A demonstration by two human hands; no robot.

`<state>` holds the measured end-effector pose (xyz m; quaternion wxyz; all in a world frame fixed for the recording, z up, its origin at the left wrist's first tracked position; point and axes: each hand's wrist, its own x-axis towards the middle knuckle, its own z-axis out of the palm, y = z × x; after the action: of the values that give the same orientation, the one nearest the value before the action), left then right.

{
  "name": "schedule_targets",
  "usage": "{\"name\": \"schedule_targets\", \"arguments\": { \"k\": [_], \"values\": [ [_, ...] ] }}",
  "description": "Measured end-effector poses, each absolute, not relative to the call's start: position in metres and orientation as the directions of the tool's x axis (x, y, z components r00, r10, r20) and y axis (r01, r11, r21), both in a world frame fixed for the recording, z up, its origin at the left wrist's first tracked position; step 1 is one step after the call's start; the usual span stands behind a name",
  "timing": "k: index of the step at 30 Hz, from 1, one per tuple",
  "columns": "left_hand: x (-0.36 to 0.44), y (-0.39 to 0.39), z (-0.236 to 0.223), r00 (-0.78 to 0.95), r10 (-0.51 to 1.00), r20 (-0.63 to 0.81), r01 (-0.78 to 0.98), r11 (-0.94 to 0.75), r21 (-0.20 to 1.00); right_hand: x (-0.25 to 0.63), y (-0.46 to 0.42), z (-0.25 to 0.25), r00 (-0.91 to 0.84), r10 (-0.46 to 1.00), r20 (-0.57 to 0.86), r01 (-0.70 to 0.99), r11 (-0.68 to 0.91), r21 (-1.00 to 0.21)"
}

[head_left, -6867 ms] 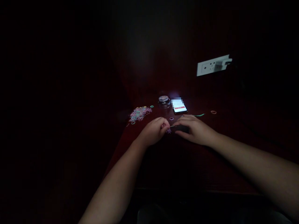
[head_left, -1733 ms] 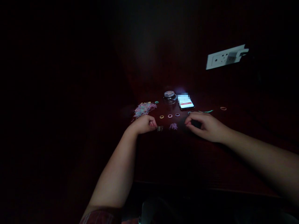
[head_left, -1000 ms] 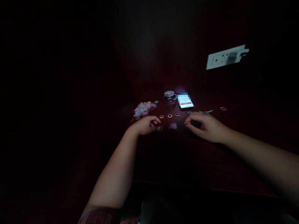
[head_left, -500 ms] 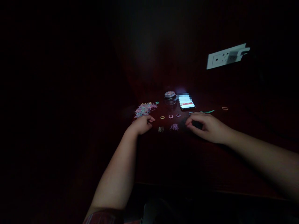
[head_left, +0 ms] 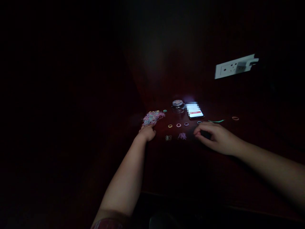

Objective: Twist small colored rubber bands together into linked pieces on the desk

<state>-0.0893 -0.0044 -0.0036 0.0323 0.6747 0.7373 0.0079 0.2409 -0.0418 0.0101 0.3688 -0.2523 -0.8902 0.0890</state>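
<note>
At the near edge of a pile of small pastel rubber bands [head_left: 153, 117] is my left hand [head_left: 147, 133]; its thumb is apart from the fingers, whose tips are partly hidden against the pile. My right hand [head_left: 214, 136] rests on the dark table, thumb and fingertips pinched together; whatever they hold, if anything, is too small to make out. A blue hair tie [head_left: 199, 122] lies just beyond its fingers. Between my hands sit a small clump of yellowish bands [head_left: 168, 137] and one of purple bands [head_left: 182, 136]. Behind them are a yellow ring [head_left: 170, 126], a pink ring [head_left: 178, 125] and a purple ring [head_left: 186, 124].
A lidded clear jar [head_left: 178, 107] stands at the back beside a lit phone [head_left: 195, 110]. Further right lie a green strip [head_left: 216, 121] and an orange ring [head_left: 235, 118]. A white power socket [head_left: 234, 67] with a plug is on the wall. Surroundings are very dark.
My left hand has moved from beside the yellow ring to the near edge of the pile. My right hand keeps its pinch in place; the whole view has shifted slightly.
</note>
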Motion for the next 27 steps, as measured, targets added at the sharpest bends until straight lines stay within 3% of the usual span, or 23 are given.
{"name": "schedule_targets", "arguments": {
  "k": [12, 21, 27],
  "values": [
    [-0.093, 0.000, -0.002, -0.120, 0.988, 0.094, 0.989, 0.111, 0.095, 0.242, -0.043, 0.011, -0.607, 0.511, 0.609, 0.381, 0.859, -0.342],
    [-0.090, 0.001, -0.005, -0.141, 0.983, 0.115, 0.985, 0.128, 0.112, 0.242, -0.042, 0.009, -0.612, 0.521, 0.595, 0.395, 0.853, -0.341],
    [-0.087, -0.007, 0.010, -0.209, 0.961, 0.180, 0.963, 0.171, 0.207, 0.242, -0.043, 0.010, -0.611, 0.530, 0.588, 0.397, 0.848, -0.351]
  ]
}}
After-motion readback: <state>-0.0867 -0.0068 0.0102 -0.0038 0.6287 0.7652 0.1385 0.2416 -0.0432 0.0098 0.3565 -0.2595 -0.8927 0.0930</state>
